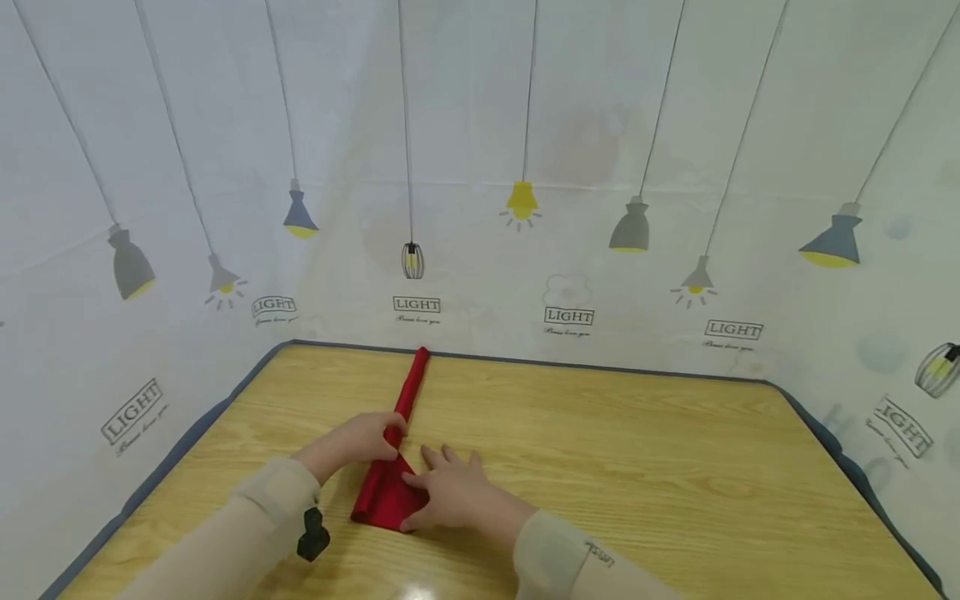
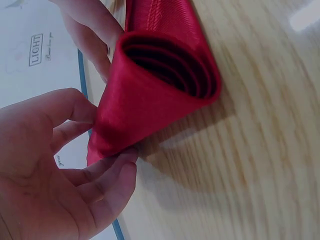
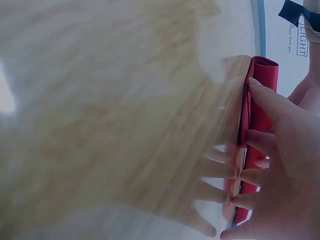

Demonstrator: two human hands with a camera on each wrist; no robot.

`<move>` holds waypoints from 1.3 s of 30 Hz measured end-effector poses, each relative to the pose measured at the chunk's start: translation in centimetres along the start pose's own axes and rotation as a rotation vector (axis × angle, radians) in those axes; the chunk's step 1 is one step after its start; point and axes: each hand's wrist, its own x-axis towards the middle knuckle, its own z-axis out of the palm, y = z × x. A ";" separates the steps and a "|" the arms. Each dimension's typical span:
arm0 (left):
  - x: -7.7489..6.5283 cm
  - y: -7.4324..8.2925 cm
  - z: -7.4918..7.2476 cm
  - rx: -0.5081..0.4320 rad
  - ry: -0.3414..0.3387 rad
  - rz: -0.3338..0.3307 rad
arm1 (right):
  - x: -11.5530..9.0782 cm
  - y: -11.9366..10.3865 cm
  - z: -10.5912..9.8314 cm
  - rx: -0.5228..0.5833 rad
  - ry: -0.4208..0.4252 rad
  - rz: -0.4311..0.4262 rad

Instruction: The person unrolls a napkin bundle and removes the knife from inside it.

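Note:
A shiny red cloth [image 1: 389, 497] lies on the wooden table, rolled lengthwise into a long tube that points away from me. On the right of its near end a flat triangular flap is left unrolled. In the left wrist view the roll's near end [image 2: 155, 80] shows several spiralling layers inside. My left hand [image 1: 367, 437] grips the roll about midway, fingers and thumb bent round it. With fingers spread, my right hand [image 1: 457, 492] rests at the flap's right edge, thumb and forefinger touching the cloth; the right wrist view shows those fingertips on the red edge [image 3: 247, 107].
The wooden table [image 1: 637, 467] extends widely to the right. A pale sheet [image 1: 480, 275] printed with lamps and "LIGHT" labels rises behind and at both sides, with a blue border along the table edge. A black device is strapped at my left wrist.

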 end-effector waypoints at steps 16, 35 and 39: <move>0.2 0.8 1.4 0.090 0.009 0.004 | -1.0 1.6 0.4 0.003 0.015 0.011; 0.4 2.4 2.1 0.070 -0.021 0.040 | -2.6 3.1 -0.8 0.017 -0.037 0.021; 0.5 2.8 2.1 0.054 -0.029 0.038 | -3.0 3.6 -1.0 0.001 -0.033 0.011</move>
